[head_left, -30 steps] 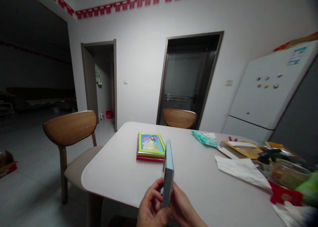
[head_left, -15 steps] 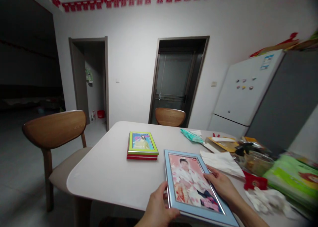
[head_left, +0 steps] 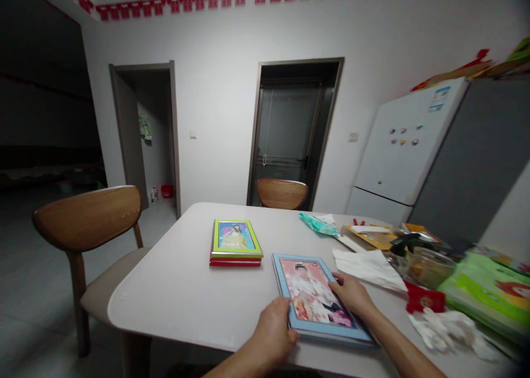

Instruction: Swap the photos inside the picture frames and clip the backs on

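Note:
A blue-edged picture frame [head_left: 304, 327] with a pinkish portrait photo lies at or just above the near side of the table. My left hand [head_left: 275, 325] is closed on its left edge near the lower corner. On the opposite edge, my right hand [head_left: 350, 293] grips with the thumb over the rim. The undersides of the frame and some fingers are hidden. To the left, a green picture frame [head_left: 236, 253] with a photo of a figure in a pale yellow dress rests on top of a red one [head_left: 236, 262].
Along the white table's [head_left: 178, 289] right side lie white paper [head_left: 368, 267], a red packet [head_left: 424, 299], crumpled tissue [head_left: 451, 331], a plastic container [head_left: 428, 265] and a green package [head_left: 491, 289]. A teal packet [head_left: 317, 223] sits farther back. Wooden chairs [head_left: 89, 218] stand left and behind.
The blue picture frame has come down and flattened toward the tabletop, moving slightly away from me. Both hands have stayed on its edges. The view has shifted a little.

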{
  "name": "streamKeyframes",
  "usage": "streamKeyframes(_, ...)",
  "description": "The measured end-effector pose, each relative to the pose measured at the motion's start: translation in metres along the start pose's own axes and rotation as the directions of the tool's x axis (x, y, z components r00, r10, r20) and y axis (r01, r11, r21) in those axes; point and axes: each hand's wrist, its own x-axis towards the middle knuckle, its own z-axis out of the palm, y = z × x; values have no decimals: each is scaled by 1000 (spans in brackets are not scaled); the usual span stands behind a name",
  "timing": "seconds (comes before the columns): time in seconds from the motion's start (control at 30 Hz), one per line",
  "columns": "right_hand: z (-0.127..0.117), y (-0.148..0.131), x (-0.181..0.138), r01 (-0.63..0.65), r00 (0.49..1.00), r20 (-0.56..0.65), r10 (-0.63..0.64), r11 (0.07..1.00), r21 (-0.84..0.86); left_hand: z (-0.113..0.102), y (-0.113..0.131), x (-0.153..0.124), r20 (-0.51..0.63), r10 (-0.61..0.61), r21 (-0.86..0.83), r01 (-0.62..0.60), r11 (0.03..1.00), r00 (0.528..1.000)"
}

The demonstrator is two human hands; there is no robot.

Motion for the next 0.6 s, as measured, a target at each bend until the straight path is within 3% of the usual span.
streamKeyframes(0.1, 5, -12, 1, 30, 999, -16, -31, 995, -92, -18, -15, 2, -79, -10, 7, 11, 1000, 997)
streamKeyframes(0.23, 18, -53, -3, 142, 988, -36, -149, 979, -149, -59, -39, 14, -264, -39, 27, 48, 998, 964)
streamKeyframes(0.37, 34, -78, -7, 81, 992, -82, -100, 975, -209, -92, -53, 18, -351, -81, 4, 88, 996, 933)
streamKeyframes(0.47, 37, -69, -5, -9, 996, -90, -14, 969, -246, -95, -53, 11, -329, -128, -65, 113, 991, 936)
streamKeyframes(0.6, 29, -42, 2, -67, 997, -63, 52, 960, -273, -66, -43, 2, -155, -214, -240, 174, 955, 964)
